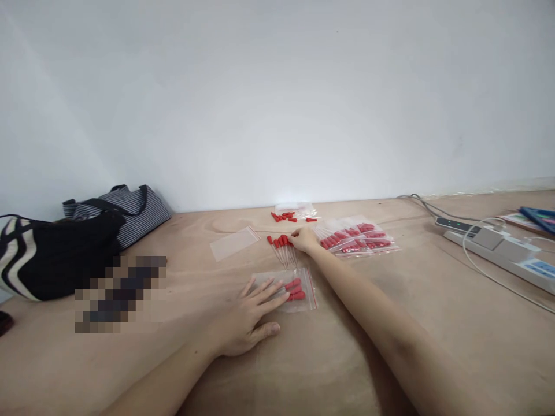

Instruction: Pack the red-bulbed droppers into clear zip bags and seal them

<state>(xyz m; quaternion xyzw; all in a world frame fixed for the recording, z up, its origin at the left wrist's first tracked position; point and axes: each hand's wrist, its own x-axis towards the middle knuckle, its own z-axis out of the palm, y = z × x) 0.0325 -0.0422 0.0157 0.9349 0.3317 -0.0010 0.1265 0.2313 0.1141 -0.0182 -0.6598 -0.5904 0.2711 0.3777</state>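
Observation:
My left hand lies flat with fingers spread on a clear zip bag, pressing it to the table. Inside that bag are several droppers with red rubber bulbs; their stems are partly under my fingers. Beyond it, a fanned row of loose droppers has its red bulbs pointing away from me and its thin clear stems toward me. My right hand reaches to the row's right end, its fingertips pinched at the bulb of a dropper.
Filled zip bags of droppers lie right of my right hand. An empty zip bag lies left of the row. More droppers are near the wall. Bags stand left; a power strip with cables is right.

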